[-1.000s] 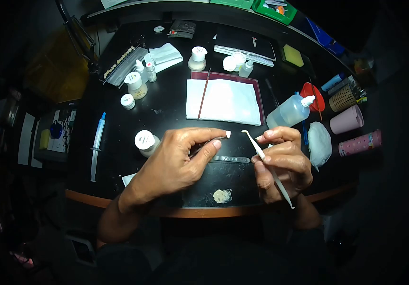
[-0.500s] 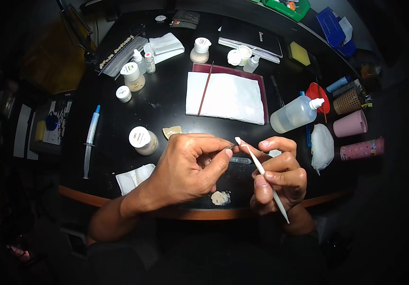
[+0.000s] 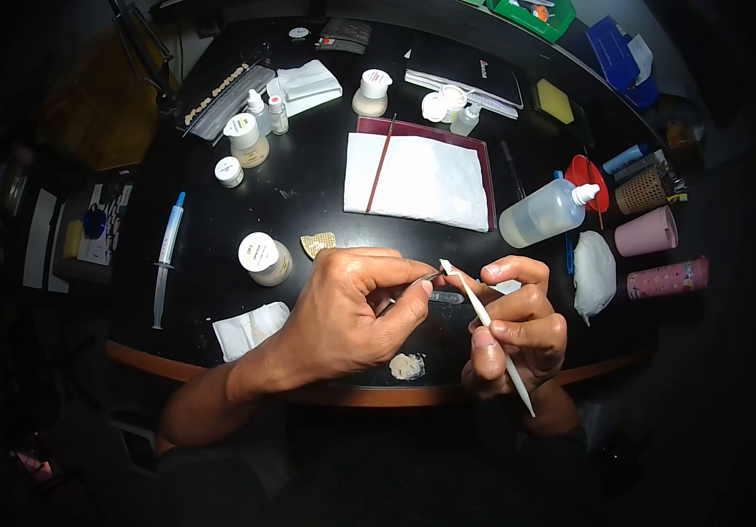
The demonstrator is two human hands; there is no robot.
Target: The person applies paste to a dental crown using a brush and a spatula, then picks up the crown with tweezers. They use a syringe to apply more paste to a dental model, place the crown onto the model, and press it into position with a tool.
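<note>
My left hand (image 3: 351,303) is closed in a pinch around a slim dark metal instrument (image 3: 431,275), most of it hidden by the fingers. Its tip comes right up to a small white tooth-shaped piece (image 3: 445,264). That piece sits at the upper end of a white stick (image 3: 492,329) with a tapered lower end. Thumb and fingers of my right hand (image 3: 527,329) grip the stick at its middle, tilted, with the index finger behind the white piece. Below the hands, a smear of beige paste (image 3: 407,366) lies on the black table, and a flat grey metal tool (image 3: 446,298) shows between them.
Left of my hands stand a lidded jar (image 3: 264,259), a folded tissue (image 3: 250,330) and a syringe (image 3: 168,261). Farther back, a brush (image 3: 381,164) rests on a white paper towel (image 3: 435,180). A squeeze bottle (image 3: 540,213) lies to the right, near a pink cup (image 3: 646,231).
The instrument's tip has shifted slightly right, closer to the white piece. The white piece and the top of the stick have moved a little right and down. Both grips stay the same.
</note>
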